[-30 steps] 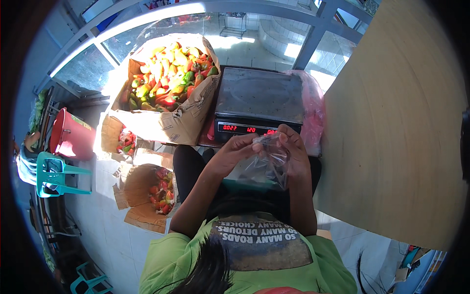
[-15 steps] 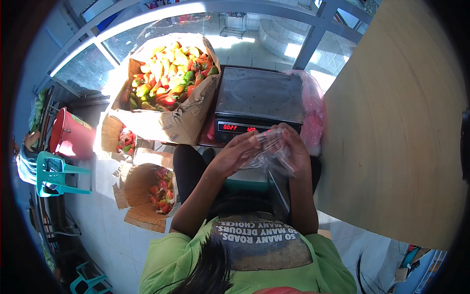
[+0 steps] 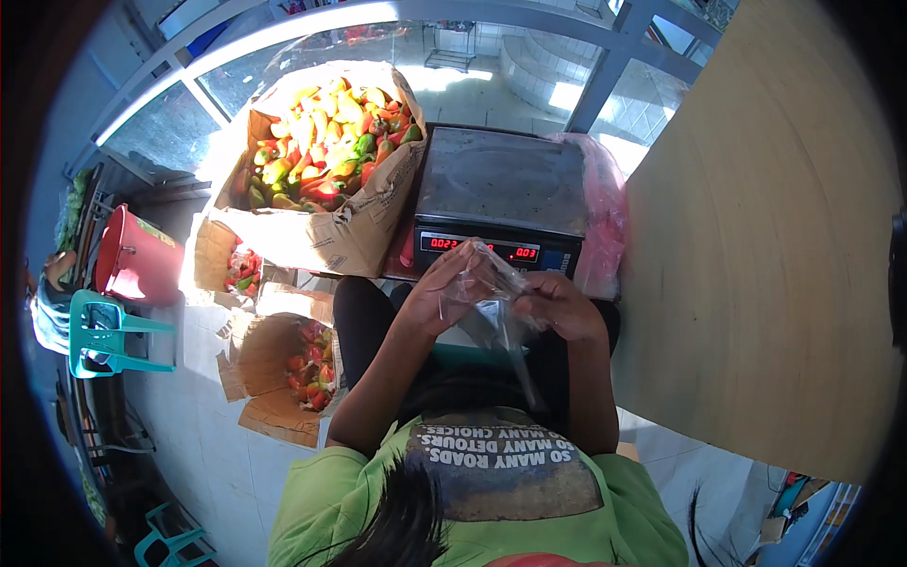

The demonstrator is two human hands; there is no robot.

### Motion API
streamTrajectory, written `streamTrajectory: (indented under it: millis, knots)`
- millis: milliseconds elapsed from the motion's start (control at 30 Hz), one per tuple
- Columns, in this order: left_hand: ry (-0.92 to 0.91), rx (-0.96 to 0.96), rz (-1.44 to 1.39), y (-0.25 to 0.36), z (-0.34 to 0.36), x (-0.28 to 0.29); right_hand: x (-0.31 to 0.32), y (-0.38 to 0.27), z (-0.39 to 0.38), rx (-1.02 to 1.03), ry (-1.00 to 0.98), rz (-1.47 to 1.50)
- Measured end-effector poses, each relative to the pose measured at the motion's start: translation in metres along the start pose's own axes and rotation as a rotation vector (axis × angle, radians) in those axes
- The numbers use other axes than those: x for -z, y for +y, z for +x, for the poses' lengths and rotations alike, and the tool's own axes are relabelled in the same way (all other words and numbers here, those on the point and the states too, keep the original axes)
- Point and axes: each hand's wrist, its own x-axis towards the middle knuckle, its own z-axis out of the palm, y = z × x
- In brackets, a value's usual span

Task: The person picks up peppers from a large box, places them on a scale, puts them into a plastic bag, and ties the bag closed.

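Over my lap I hold a clear plastic bag (image 3: 493, 317) between both hands, its lower part hanging down toward my shirt. My left hand (image 3: 437, 295) grips the bag's left side, some of its fingers showing through the film. With thumb and fingers closed, my right hand (image 3: 565, 304) pinches the other side. Just beyond my hands stands a dark weighing scale (image 3: 501, 184) with a lit red display and a bare metal pan. Left of it, a large cardboard box (image 3: 326, 241) is heaped with red, yellow and green peppers (image 3: 326, 142).
A pink plastic bag (image 3: 603, 213) lies against the scale's right side. A wooden panel (image 3: 765, 236) fills the right. Lower left stands an open carton (image 3: 260, 354) holding peppers. Farther left are a red bucket (image 3: 142, 255), a green stool (image 3: 99, 335) and another person (image 3: 52, 307).
My hands have moved apart, the right one lower, and the bag's top is spread between them. More of the scale's display now shows, and its right-hand reading has changed.
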Motion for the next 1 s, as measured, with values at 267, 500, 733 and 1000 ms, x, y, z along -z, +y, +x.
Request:
streamTrajectory:
  millis: [267,500,733,1000]
  knots:
    - [-0.151,0.257,0.552,0.002,-0.002,-0.003,-0.012,-0.002,0.012,0.273,0.399,0.794]
    - [-0.069,-0.001,0.219,0.003,0.003,0.013,0.020,0.015,0.003,0.090,0.028,0.534]
    - [-0.082,0.068,-0.031,0.005,0.007,0.012,0.005,0.011,0.002,-0.029,0.137,0.136]
    - [-0.265,0.328,0.654,0.011,0.004,0.015,0.010,0.015,0.017,0.320,-0.112,0.863]
